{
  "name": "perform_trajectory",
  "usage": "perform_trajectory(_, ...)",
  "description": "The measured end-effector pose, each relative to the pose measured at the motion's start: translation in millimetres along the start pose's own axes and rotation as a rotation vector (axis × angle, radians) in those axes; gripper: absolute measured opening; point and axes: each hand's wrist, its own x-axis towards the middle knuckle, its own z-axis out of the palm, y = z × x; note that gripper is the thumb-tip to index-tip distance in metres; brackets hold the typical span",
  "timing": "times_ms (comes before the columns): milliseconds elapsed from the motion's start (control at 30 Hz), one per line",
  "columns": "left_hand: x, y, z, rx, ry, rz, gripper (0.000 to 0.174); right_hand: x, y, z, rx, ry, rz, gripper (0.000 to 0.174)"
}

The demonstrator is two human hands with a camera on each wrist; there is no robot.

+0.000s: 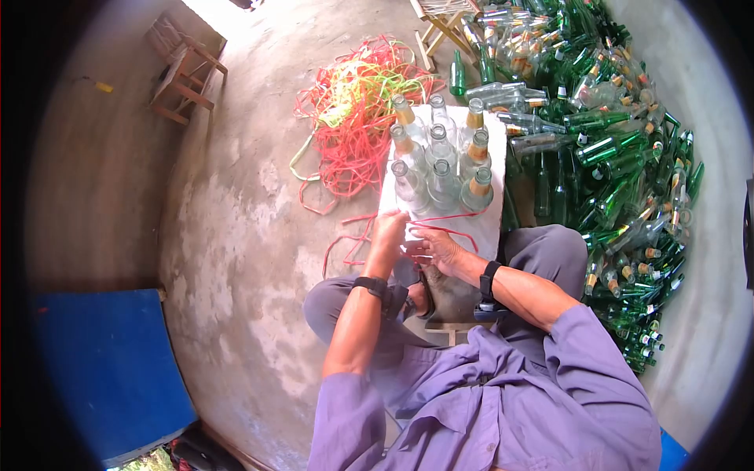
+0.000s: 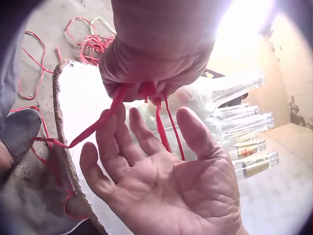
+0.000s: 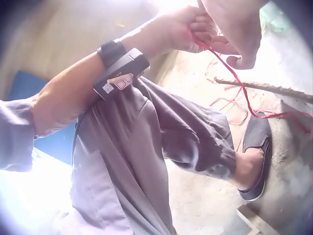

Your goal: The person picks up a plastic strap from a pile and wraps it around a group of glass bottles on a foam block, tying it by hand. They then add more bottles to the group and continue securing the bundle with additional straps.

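Observation:
Between the knees, in the head view, my left hand [image 1: 386, 235] grips a red plastic strap [image 2: 93, 128] in curled fingers. One length trails off to the side; two thinner lengths run down from the fist behind my right hand [image 2: 171, 183]. That right hand lies palm up just below the left fist, its fingers loosely spread and nothing in its palm. Several clear glass bottles [image 1: 442, 187] stand upright in a tight group on a white board [image 1: 488, 224], just beyond both hands. Red strap also lies around the near side of the group.
A tangled heap of red and yellow-green strap [image 1: 353, 118] lies on the floor beyond the board. Many green and clear bottles [image 1: 605, 145] are piled along the right wall. A wooden chair [image 1: 184, 74] stands at the far left, a blue panel [image 1: 114, 369] nearer.

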Motion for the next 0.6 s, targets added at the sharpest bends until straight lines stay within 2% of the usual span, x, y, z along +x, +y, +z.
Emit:
perform_trajectory(133,-1.7,6.7,-1.1,-0.067,0.012,-0.075,0.011,6.8,0.6,-5.6,0.049,0.042,-0.080,0.036)
perform_trajectory(200,-0.8,6.4,-0.1,-0.074,0.018,-0.091,0.012,13.0,-1.2,-11.5,0.158,0.039,-0.146,0.034)
perform_trajectory(467,8.0,3.9,0.0,-0.103,0.028,-0.086,0.013,16.4,-4.1,-19.5,0.141,0.071,-0.194,0.028)
perform_trajectory(600,7.9,6.7,0.9,-0.131,0.040,-0.087,0.011,21.7,3.1,-21.9,0.157,0.010,-0.260,0.027)
